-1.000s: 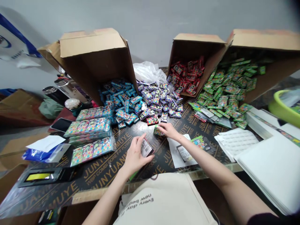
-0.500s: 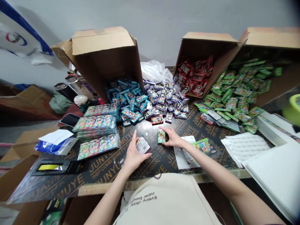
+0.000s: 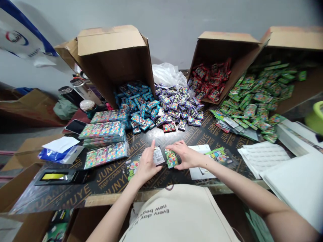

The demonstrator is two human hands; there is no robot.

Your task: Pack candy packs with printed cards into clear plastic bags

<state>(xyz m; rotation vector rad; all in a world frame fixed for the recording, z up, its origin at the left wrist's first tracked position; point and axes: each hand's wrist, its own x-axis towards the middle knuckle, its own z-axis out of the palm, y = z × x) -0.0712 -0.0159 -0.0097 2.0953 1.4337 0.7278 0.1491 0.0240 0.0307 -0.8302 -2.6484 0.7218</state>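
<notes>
My left hand (image 3: 145, 165) curves around a small dark-edged box (image 3: 158, 156) lying with its white barcode side up, the thumb along its near edge. A flat green printed packet (image 3: 132, 168) shows at the left of that hand, partly covered by it. Between the thumb and fingers of my right hand (image 3: 183, 156) is a small green box (image 3: 171, 158) with colourful round pictures. The two boxes are close together, separated by a narrow gap. Beyond the hands, a red small box (image 3: 169, 127) lies before a heap of purple small boxes (image 3: 174, 104).
Tipped cartons hold blue boxes (image 3: 141, 104), red boxes (image 3: 209, 80) and green boxes (image 3: 259, 95). Stacked wrapped packs (image 3: 106, 156) stand at left, near a phone (image 3: 75, 126). White paper (image 3: 198, 171) and another green packet (image 3: 218, 156) lie right of my hands; white sheets (image 3: 264, 158) are farther right.
My right hand has brought the green box left and nearer to me, beside the barcode box. My left hand has closed in around the barcode box, and the green packet now shows beside it.
</notes>
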